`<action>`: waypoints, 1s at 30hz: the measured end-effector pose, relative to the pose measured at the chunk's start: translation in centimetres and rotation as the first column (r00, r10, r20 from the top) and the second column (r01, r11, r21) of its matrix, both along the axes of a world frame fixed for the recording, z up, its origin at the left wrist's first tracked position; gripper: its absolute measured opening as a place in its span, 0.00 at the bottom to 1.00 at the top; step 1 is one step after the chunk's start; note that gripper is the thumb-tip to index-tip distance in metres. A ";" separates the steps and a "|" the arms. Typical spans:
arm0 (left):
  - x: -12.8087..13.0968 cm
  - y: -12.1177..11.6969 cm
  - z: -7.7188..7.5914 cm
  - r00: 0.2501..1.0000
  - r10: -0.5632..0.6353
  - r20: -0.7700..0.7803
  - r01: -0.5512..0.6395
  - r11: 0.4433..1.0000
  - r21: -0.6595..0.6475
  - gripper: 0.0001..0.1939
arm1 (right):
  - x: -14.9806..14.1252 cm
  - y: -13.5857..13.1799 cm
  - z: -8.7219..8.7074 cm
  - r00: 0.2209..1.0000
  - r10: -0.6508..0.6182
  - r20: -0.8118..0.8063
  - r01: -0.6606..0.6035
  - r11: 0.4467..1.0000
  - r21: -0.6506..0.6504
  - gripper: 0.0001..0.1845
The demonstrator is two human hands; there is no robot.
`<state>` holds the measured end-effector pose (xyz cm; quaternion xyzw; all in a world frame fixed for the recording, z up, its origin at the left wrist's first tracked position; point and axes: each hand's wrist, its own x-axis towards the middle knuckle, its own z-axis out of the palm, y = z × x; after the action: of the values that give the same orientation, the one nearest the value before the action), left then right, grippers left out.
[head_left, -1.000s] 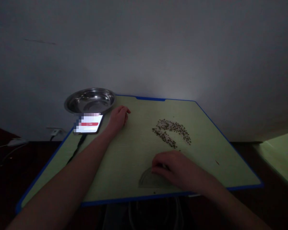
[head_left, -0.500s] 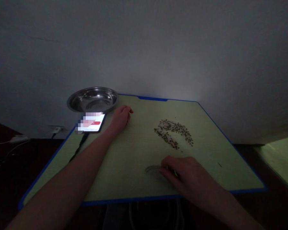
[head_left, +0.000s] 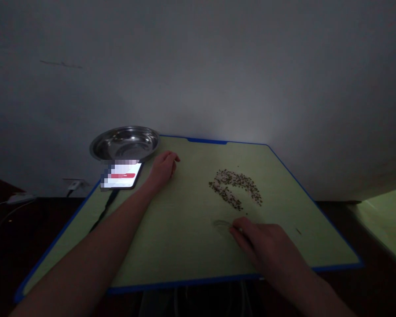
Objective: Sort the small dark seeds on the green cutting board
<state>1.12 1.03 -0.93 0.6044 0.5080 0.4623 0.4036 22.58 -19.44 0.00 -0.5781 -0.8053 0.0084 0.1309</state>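
My left hand (head_left: 164, 167) rests on its side on the table, just right of a phone (head_left: 123, 175) and in front of a steel basin (head_left: 125, 143). Its fingers are loosely curled, with nothing visible in them. Low over the table, my right hand (head_left: 262, 240) pinches what looks like a metal fork (head_left: 221, 223); its tines are blurred and point left, and the handle is mostly hidden by my fingers. Beyond that hand lies a curved patch of small dark and pale grains (head_left: 236, 187), apart from the fork.
The pale table (head_left: 171, 251) has a blue rim. A dark cable (head_left: 105, 209) runs from the phone under my left forearm. A small dark scrap (head_left: 298, 230) lies near the right side. The wall (head_left: 198, 79) stands behind, with a plug (head_left: 75, 185) at left.
My right hand and the fork have moved a little right and away from me, closer to the grains. My left hand stays in place; the whole view has shifted slightly.
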 end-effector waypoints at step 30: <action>0.0 -0.1 0.4 0.996 0.022 -0.092 -0.024 1.000 -0.020 0.10 | 2.8 0.7 0.5 0.948 -0.074 -0.311 0.067 0.997 -0.030 0.12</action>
<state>1.08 0.88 -0.50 0.6149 0.5377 0.4334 0.3807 25.39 -18.78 0.53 -0.5992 -0.7533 0.1027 0.2511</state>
